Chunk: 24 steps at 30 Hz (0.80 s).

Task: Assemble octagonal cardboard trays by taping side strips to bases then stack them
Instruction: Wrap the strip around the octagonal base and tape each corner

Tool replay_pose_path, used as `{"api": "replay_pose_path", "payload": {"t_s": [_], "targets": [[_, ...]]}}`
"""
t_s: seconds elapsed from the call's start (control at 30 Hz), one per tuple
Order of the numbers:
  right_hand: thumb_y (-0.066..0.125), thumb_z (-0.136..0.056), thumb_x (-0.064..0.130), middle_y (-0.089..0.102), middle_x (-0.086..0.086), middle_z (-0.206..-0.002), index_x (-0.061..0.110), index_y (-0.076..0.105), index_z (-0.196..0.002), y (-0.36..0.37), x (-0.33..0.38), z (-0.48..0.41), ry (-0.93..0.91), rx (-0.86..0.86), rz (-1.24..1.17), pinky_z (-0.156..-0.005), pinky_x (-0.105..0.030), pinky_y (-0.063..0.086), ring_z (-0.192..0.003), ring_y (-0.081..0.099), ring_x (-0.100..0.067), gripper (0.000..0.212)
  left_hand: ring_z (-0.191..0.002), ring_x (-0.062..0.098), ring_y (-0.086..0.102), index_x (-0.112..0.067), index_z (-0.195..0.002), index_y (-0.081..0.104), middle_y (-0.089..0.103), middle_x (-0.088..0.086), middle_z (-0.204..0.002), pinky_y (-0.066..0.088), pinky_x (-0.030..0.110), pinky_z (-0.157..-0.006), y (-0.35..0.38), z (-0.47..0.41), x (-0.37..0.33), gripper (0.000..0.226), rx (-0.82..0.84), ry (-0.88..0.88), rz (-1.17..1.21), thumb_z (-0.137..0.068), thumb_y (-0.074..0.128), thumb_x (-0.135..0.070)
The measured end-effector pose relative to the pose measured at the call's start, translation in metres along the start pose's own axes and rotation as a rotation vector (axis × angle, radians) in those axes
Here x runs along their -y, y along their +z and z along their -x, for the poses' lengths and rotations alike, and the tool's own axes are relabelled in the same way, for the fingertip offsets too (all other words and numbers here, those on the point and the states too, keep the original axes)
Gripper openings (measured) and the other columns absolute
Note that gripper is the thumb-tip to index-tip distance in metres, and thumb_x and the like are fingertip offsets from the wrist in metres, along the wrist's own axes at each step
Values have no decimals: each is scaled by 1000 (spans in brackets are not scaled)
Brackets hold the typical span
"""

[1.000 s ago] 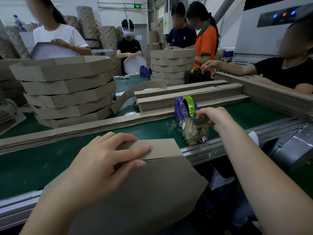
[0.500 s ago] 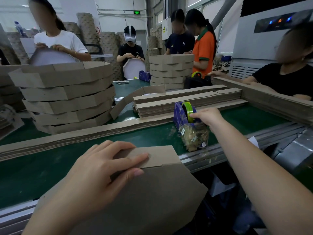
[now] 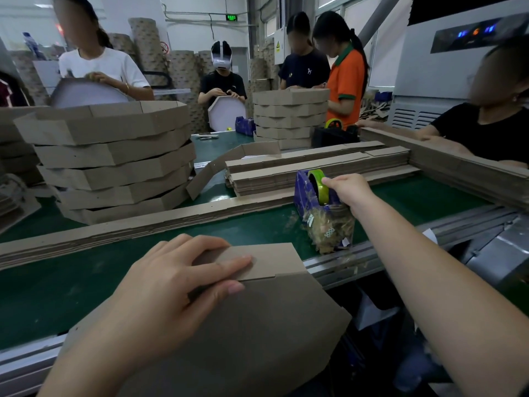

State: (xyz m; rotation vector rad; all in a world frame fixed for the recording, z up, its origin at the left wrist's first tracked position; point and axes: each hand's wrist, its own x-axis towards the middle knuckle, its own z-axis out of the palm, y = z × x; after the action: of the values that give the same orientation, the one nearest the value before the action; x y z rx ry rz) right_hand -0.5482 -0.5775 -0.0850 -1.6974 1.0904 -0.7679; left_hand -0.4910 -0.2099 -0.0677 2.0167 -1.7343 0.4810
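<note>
The right hand [image 3: 350, 191] covers its fingertips at the tape dispenser [image 3: 307, 196]; grip unclear. The left hand [image 3: 171, 290], flat, presses the side strip [image 3: 272, 259].

One wide-angle view looks forward and down from the person's head. The left hand [image 3: 171, 285] fills the near foreground; the green belt [image 3: 57, 290] runs away toward far workers [image 3: 223, 84].

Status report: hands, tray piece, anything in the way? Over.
Left hand flat, pressing side strip against base. Right hand at tape roll, grip hidden. Nothing in the way.
</note>
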Motion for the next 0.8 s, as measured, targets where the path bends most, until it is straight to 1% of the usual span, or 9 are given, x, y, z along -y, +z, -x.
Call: {"api": "replay_pose_path", "payload": {"t_s": [0.1,0.27,0.37,0.47,0.5,0.57,0.67,0.73,0.8], "targets": [[69,-88,38,65,-8,-119,12,66,-118,4,1,-1,4,-9,-11,-84,-34,41,-102,57,-24,40,-88,13,61,-39,-116,70,64,-13,-111,54,38,-67,-1,1,-1,37,-3,0,-9,-92,44,-50],[70,-85,45,66,-8,-118,11,67,-116,4,0,-2,-5,-43,23,-86,-35,44,-104,59,-25,46,-88,15,62,-39,-116,70,64,-12,-111,54,39,-66,-2,1,-2,37,-3,-1,-12,-91,44,-50],[70,-81,51,67,-9,-111,8,68,-111,-4,-5,2,63,-28,66,-87,-37,46,-103,60,-27,53,-88,15,62,-38,-115,70,65,-12,-110,54,38,-66,-1,1,-2,38,-1,-5,-28,-91,43,-50],[69,-84,46,63,-5,-93,11,71,-87,-13,-11,13,144,72,96,-72,-34,42,-80,54,-19,35,-88,15,63,-38,-115,70,65,-12,-110,54,37,-67,-1,0,-3,38,6,-6,-34,-91,43,-50],[69,-84,43,60,-3,-88,11,71,-85,-16,-12,17,168,105,99,-64,-32,39,-76,51,-17,31,-88,16,63,-38,-115,70,65,-11,-110,54,37,-67,-1,0,-3,38,8,-6,-34,-91,43,-50],[73,-82,36,57,-2,-82,12,68,-89,-21,-13,22,220,141,72,-56,-27,35,-70,47,-14,26,-88,17,64,-38,-115,71,65,-11,-110,54,38,-67,-1,0,-4,38,5,-5,-38,-91,43,-50],[77,-78,33,50,-2,-85,13,65,-90,-25,-11,26,298,148,14,-54,-21,35,-67,37,-11,26,-88,17,64,-37,-115,71,66,-10,-109,55,38,-68,-1,-1,-5,38,3,-3,-34,-91,43,-50],[78,-77,32,46,-2,-82,13,64,-87,-27,-7,27,321,131,11,-51,-20,33,-61,32,-10,26,-88,18,64,-37,-114,71,66,-10,-109,55,38,-69,-1,0,-6,39,2,-4,-35,-91,43,-50],[78,-78,32,47,-1,-77,11,66,-91,-29,-4,28,348,144,12,-48,-19,33,-55,30,-8,27,-87,18,64,-37,-114,71,66,-9,-108,55,38,-68,-1,0,-7,39,0,-4,-41,-91,43,-50]]}}
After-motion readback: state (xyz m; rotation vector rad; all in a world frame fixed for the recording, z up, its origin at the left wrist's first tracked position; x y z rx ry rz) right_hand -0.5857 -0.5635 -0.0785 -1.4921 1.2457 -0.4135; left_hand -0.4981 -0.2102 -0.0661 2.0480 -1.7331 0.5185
